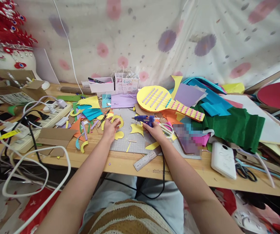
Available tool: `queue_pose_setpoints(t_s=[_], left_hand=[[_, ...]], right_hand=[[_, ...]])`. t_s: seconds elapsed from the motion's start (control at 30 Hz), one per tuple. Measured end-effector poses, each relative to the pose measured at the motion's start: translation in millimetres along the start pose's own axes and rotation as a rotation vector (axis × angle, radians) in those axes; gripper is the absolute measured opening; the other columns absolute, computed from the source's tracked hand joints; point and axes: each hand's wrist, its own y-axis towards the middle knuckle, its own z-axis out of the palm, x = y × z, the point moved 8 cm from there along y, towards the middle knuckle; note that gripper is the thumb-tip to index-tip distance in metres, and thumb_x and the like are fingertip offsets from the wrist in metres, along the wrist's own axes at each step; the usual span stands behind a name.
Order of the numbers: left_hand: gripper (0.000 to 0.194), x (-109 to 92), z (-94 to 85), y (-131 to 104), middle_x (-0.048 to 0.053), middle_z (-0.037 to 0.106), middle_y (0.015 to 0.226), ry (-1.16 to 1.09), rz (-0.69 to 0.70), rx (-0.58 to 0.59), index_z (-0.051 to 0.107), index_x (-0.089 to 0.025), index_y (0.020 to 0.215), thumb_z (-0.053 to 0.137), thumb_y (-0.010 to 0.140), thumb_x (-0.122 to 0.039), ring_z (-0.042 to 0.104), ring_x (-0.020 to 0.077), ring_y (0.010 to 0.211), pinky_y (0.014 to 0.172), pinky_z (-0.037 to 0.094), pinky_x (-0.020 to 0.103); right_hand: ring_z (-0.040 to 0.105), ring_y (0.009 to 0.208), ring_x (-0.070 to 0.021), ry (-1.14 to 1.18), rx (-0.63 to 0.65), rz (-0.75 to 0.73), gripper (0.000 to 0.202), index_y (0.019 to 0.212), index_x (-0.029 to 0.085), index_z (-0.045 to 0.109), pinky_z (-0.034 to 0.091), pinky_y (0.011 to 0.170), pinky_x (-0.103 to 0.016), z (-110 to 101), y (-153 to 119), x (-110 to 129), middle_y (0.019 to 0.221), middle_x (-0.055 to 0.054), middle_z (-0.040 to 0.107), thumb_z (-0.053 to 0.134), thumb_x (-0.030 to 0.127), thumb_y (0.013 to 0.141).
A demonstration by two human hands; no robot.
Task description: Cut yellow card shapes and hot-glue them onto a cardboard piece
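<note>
Left hand (110, 127) fingers press yellow curved foam piece (118, 120) flat on desk (120, 161), steadying it; right hand (155, 130) fingers clenched around blue glue gun (145, 119), nozzle toward piece.

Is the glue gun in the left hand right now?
No, the blue glue gun is gripped by the right hand, while the left hand rests on a yellow paper ring.
</note>
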Motion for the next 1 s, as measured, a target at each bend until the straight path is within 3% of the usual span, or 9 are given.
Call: queue_pose_setpoints(t_s=[0.2,0.37,0.5,0.73,0.87,1.0], left_hand=[[0.042,1,-0.4,0,0.000,0.063,0.084,-0.004,-0.028,-0.008,0.043,-0.020,0.086,0.072,0.055,-0.020,0.059,0.0074,0.061,0.057,0.046,0.021],[0.045,2,5.0,-3,0.006,0.060,0.110,0.104,0.021,0.045,0.042,-0.019,0.085,0.073,0.052,-0.020,0.058,0.0062,0.058,0.050,0.045,0.019],[0.047,1,12.3,-6,0.010,0.052,0.123,0.199,0.083,0.095,0.041,-0.019,0.083,0.074,0.050,-0.021,0.060,0.0076,0.060,0.047,0.046,0.020],[0.052,3,15.1,-6,0.001,0.062,0.083,0.224,0.058,0.117,0.040,-0.020,0.087,0.075,0.049,-0.025,0.060,0.0099,0.057,0.050,0.047,0.021],[0.051,4,17.4,-6,-0.002,0.061,0.075,0.238,0.065,0.145,0.039,-0.020,0.087,0.074,0.049,-0.025,0.060,0.0106,0.059,0.052,0.047,0.022],[0.049,5,17.5,-5,-0.002,0.060,0.074,0.243,0.046,0.149,0.039,-0.020,0.088,0.072,0.051,-0.025,0.059,0.0097,0.058,0.050,0.044,0.020]], right_hand=[[0.057,0.066,-0.0177,-0.086,-0.057,-0.079,0.050,0.083,0.015,0.066,0.043,0.058,-0.027,-6,2,3,0.068,-0.005,0.063,0.056,0.061,0.066],[0.055,0.066,-0.0179,-0.093,-0.069,-0.075,0.050,0.083,0.016,0.066,0.043,0.060,-0.028,-7,1,5,0.065,-0.004,0.060,0.055,0.062,0.066],[0.057,0.072,-0.0192,-0.151,-0.079,-0.112,0.047,0.083,0.016,0.066,0.043,0.066,-0.030,-4,4,12,0.076,-0.006,0.064,0.056,0.059,0.067],[0.059,0.081,-0.0225,-0.345,-0.056,-0.149,0.047,0.093,0.021,0.065,0.043,0.070,-0.032,5,10,18,0.087,-0.007,0.066,0.056,0.060,0.069],[0.059,0.084,-0.0226,-0.397,-0.070,-0.201,0.047,0.098,0.020,0.062,0.043,0.071,-0.032,4,7,24,0.090,-0.007,0.065,0.058,0.057,0.069],[0.057,0.086,-0.0205,-0.286,-0.132,-0.326,0.045,0.100,0.018,0.058,0.044,0.073,-0.033,-8,-2,37,0.092,-0.007,0.064,0.059,0.052,0.071]])
